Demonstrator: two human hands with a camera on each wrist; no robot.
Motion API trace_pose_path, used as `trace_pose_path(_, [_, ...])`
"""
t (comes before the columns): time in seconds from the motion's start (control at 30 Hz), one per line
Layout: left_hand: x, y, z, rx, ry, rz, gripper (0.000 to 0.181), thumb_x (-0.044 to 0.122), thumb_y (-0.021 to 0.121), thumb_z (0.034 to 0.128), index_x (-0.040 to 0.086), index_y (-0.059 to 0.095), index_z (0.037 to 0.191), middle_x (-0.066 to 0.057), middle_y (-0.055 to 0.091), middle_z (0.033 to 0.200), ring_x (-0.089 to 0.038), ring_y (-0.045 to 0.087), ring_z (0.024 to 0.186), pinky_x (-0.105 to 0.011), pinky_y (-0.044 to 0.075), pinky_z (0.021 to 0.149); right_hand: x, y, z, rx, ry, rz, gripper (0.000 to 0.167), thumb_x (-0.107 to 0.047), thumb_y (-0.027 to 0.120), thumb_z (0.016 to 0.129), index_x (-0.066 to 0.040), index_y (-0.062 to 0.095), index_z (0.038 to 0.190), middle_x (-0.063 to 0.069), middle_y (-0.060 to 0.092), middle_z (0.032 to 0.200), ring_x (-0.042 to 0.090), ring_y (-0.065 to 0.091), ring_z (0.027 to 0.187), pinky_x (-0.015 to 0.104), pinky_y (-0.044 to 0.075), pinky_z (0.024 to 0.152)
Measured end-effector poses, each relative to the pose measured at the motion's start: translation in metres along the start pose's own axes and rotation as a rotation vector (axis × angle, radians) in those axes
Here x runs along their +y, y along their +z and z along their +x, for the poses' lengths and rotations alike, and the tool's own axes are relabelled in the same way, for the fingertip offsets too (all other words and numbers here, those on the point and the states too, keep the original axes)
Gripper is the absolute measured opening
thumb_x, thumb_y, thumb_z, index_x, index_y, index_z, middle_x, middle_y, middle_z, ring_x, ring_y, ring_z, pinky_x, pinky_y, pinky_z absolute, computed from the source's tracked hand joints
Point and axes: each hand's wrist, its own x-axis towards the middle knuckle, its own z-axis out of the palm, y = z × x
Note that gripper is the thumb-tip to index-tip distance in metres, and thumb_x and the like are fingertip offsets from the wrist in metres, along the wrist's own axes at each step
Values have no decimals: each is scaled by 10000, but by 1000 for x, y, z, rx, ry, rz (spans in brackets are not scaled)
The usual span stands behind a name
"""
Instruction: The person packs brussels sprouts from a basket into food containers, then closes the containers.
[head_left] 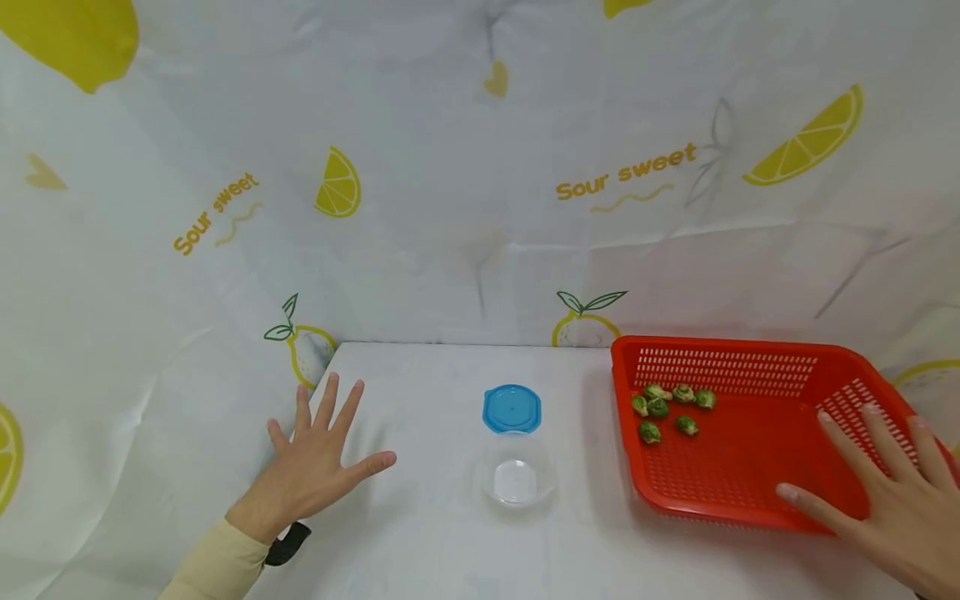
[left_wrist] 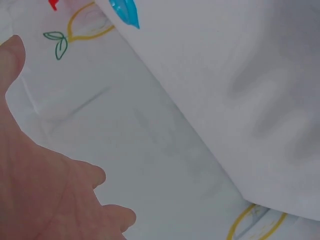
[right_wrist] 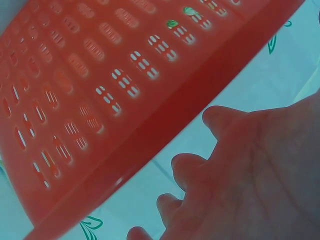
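In the head view my left hand [head_left: 311,467] hovers over the left side of the white table, fingers spread, holding nothing. My right hand [head_left: 900,500] is spread over the right part of a red basket [head_left: 750,500], also holding nothing; whether it touches the basket cannot be told. Several Brussels sprouts [head_left: 657,407] lie in the basket's left part. A clear round container [head_left: 515,483] stands mid-table, with a blue lid [head_left: 512,409] just behind it. The left wrist view shows the left palm [left_wrist: 45,195]; the right wrist view shows the right palm [right_wrist: 240,175] beside the basket wall [right_wrist: 150,120].
The white table [head_left: 420,533] ends at a back edge against a hanging white cloth [head_left: 450,167] printed with lemons. Its left edge runs beneath my left hand. The basket's rim [head_left: 720,340] stands above the tabletop on the right.
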Motion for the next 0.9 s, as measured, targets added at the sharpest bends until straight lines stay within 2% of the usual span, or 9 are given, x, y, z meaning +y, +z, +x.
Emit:
trace_pose_path(0.63, [2,-2,1,2,4,8,1122,858,581,917,265,132,1757,-148,-32,1834,-657,-75,1611,-995,21,1060,4,2,2,25,-13,11,1400,-862,668,809,-61,-46,1707,342,-256,1698,522,-409,1540,757,-283,1171])
trace_pose_path(0.9, [4,-3,1,9,13,5,1115,843,590,924,273,116,1757,-153,-45,1833,-667,-64,1606,-999,33,1051,3,1,2,3,5,5,1408,-884,640,816,-45,-68,1697,349,-265,1688,547,-401,1532,785,-264,1170])
